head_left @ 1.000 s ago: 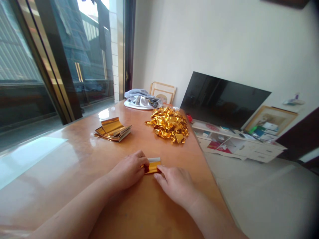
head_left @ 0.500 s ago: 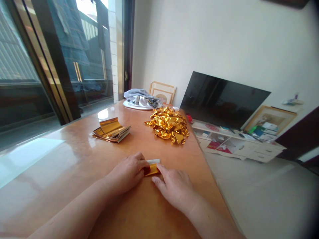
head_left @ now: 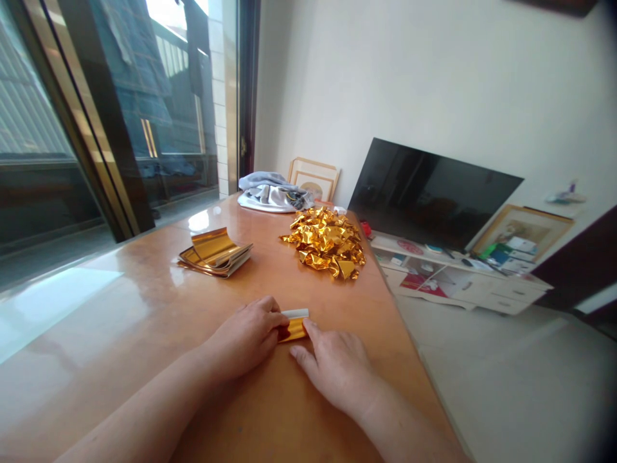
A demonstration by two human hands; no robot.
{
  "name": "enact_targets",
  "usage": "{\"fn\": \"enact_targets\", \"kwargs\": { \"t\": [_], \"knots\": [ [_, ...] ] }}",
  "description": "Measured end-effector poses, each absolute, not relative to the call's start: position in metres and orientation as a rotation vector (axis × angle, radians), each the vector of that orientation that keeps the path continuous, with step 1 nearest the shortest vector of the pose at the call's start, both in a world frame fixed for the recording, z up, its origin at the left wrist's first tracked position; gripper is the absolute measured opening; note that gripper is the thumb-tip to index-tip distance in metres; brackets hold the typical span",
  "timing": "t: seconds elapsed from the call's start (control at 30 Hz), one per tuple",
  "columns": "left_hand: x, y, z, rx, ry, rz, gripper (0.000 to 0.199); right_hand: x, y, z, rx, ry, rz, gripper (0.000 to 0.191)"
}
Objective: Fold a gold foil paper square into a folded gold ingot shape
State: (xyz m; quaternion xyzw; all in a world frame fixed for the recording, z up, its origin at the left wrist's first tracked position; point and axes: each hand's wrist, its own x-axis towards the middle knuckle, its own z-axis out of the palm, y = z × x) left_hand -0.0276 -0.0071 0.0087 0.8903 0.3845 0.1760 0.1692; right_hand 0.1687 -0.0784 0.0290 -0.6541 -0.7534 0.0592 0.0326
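Observation:
A small folded sheet of gold foil paper (head_left: 294, 328) lies flat on the table, with a pale strip along its far edge. Bent over its left end, my left hand (head_left: 251, 334) holds it down, and the fingers hide that part. The index fingertip of my right hand (head_left: 340, 363) rests on the paper's right edge. Its thumb is spread away, on the near side of the paper, and its other fingers are partly hidden. Beyond my hands sits a stack of gold foil sheets (head_left: 216, 254), the top one curling up. Right of it is a heap of folded gold foil pieces (head_left: 328, 241).
The glossy wooden table (head_left: 144, 334) has its right edge beside my right forearm. Bundled grey-blue cloth (head_left: 270, 193) lies at its far end. A large television (head_left: 429, 193) and a low white cabinet (head_left: 463, 276) stand past the table, with a sliding glass door (head_left: 159, 109) on the left.
My right thumb has shifted slightly left and nearer to me, away from the paper. A little more of the gold surface shows between my hands. The stack and heap look unchanged.

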Motion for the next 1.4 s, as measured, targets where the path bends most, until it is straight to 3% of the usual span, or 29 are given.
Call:
{"fn": "enact_targets", "kwargs": {
  "t": [1.4],
  "knots": [
    [-0.037,-0.003,0.009,2.363,1.291,0.529,0.020,0.169,-0.077,0.028,-2.056,-2.326,0.166,0.060]
  ]
}}
